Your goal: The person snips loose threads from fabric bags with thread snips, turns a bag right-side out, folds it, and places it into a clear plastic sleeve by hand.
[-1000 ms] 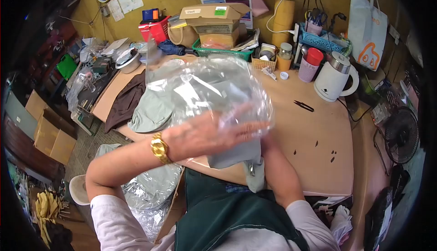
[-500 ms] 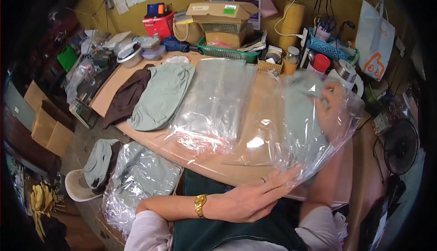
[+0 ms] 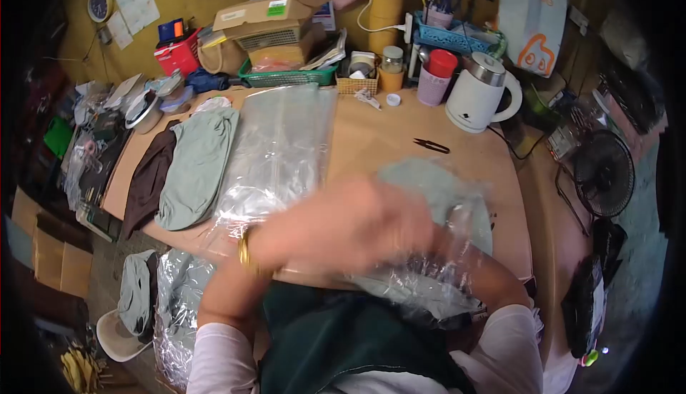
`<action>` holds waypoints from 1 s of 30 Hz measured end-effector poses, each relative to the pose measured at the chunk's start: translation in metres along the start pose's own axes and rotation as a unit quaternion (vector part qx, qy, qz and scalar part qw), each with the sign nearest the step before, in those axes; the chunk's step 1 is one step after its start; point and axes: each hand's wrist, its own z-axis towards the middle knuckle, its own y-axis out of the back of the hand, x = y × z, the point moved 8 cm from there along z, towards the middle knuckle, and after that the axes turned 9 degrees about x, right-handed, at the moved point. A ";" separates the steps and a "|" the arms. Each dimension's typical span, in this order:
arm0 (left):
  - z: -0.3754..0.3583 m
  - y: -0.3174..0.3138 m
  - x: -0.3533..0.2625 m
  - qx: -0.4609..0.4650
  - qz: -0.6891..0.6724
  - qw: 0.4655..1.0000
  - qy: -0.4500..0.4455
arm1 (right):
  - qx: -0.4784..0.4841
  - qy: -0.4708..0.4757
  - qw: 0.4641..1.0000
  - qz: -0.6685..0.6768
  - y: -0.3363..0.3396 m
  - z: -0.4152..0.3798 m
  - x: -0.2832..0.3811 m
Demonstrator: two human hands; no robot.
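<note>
My left hand point(image 3: 336, 222), with a gold watch on the wrist, is smeared by motion above the front of the table. My right hand point(image 3: 421, 231) is close beside it and partly hidden behind it. The fingers of both hands are too blurred to make out. Around and below my right hand lies a clear plastic bag point(image 3: 457, 240) with folded grey-green cloth point(image 3: 429, 180) in it. Left of the hands is a stack of flat clear plastic bags point(image 3: 282, 137). Beyond these lie a grey-green cloth piece point(image 3: 196, 165) and a dark brown one point(image 3: 148, 180).
Black thread snips point(image 3: 432, 145) lie on the table point(image 3: 371, 130). A white kettle point(image 3: 475, 97), a lilac cup point(image 3: 432, 83) and a green basket point(image 3: 289, 77) stand along the back. A fan point(image 3: 604, 172) is at the right. Wrapped cloth point(image 3: 179, 308) sits low at the left.
The bagged cloth has come down toward the table's front edge. My left hand has risen and moved left; my right hand has come in close beside it. The view has shifted right, and the snips now show.
</note>
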 end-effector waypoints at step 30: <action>-0.036 -0.006 0.055 -0.181 0.160 0.935 0.261 | -0.031 0.100 0.995 0.005 0.015 -0.056 -0.016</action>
